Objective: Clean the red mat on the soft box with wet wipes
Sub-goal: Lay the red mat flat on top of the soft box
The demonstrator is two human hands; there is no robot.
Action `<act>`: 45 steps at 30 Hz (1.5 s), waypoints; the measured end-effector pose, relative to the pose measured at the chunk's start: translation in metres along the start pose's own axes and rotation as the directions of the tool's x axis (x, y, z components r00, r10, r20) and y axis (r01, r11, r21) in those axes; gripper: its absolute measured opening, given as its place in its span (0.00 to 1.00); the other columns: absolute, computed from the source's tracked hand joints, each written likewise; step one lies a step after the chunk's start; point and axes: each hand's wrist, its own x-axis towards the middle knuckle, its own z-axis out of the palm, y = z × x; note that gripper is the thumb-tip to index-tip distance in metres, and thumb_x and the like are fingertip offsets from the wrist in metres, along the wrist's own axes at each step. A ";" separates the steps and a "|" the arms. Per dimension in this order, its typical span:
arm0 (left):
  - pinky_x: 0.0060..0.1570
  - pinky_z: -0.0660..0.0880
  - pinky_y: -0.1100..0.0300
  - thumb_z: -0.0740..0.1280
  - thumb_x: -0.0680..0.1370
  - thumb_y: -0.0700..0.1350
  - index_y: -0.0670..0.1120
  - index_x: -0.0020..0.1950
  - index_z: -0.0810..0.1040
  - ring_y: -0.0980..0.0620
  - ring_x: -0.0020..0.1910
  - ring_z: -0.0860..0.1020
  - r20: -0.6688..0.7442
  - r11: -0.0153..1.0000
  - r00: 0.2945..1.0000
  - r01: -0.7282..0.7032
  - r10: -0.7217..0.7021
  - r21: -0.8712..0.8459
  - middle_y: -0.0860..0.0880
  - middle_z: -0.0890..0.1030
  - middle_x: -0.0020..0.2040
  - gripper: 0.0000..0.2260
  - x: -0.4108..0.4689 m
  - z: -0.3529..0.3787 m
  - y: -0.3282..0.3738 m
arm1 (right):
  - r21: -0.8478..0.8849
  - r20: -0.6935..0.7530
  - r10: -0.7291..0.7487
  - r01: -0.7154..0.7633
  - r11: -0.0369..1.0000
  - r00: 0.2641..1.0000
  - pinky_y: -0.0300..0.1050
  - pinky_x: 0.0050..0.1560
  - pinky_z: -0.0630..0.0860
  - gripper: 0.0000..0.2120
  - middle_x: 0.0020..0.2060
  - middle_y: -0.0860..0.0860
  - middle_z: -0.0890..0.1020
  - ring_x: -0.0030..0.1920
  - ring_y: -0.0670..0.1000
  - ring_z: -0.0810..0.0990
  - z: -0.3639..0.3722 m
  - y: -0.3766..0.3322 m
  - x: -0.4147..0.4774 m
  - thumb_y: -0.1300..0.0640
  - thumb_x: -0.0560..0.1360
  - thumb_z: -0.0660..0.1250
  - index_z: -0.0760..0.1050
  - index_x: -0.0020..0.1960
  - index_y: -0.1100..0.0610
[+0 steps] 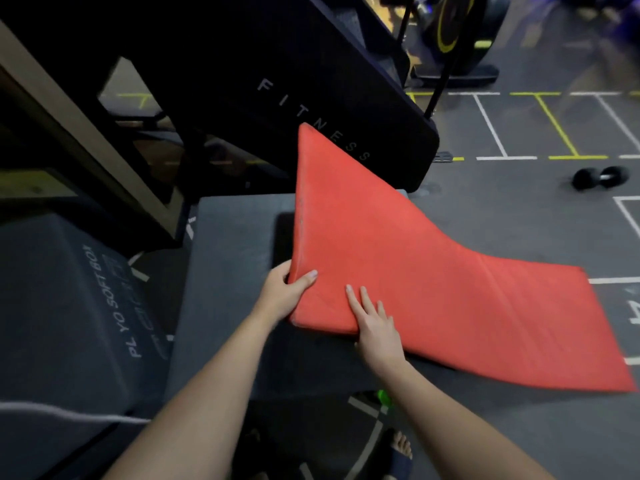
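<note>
Left hand point(280, 292), right hand point(375, 327), one red mat point(433, 289), one dumbbell point(601, 177)

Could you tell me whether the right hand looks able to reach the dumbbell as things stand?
Probably not. The right hand lies flat on the red mat on the soft box, while the dumbbell lies on the floor far beyond the mat; the person would need to step closer.

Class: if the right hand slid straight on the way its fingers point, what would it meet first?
The right hand would probably meet the lifted part of the red mat first; depth is unclear.
</note>
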 end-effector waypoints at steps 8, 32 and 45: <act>0.57 0.80 0.56 0.75 0.77 0.51 0.54 0.57 0.84 0.60 0.51 0.84 -0.132 0.989 0.983 0.134 -0.125 0.057 0.57 0.86 0.50 0.10 -0.028 -0.201 -0.087 | -0.062 0.093 -0.126 0.132 0.989 0.988 0.68 0.72 0.56 0.43 0.79 0.45 0.41 0.77 0.67 0.50 0.087 -0.186 0.022 0.69 0.78 0.53 0.33 0.77 0.36; 0.72 0.67 0.47 0.65 0.81 0.50 0.50 0.81 0.61 0.41 0.74 0.67 -0.311 0.620 0.842 0.537 -0.442 0.573 0.43 0.64 0.77 0.29 -0.013 -0.185 -0.387 | 0.121 0.234 -0.229 0.205 0.971 0.945 0.49 0.78 0.49 0.32 0.79 0.49 0.46 0.79 0.54 0.48 0.353 -0.124 0.113 0.59 0.79 0.63 0.56 0.79 0.49; 0.71 0.67 0.54 0.62 0.83 0.45 0.48 0.77 0.68 0.43 0.73 0.70 0.157 0.646 0.933 0.098 -0.325 0.757 0.44 0.72 0.73 0.22 0.006 -0.062 -0.353 | 0.309 0.236 -0.139 0.061 0.949 0.962 0.39 0.75 0.55 0.23 0.78 0.52 0.57 0.77 0.51 0.59 0.308 0.006 0.118 0.62 0.80 0.59 0.68 0.74 0.52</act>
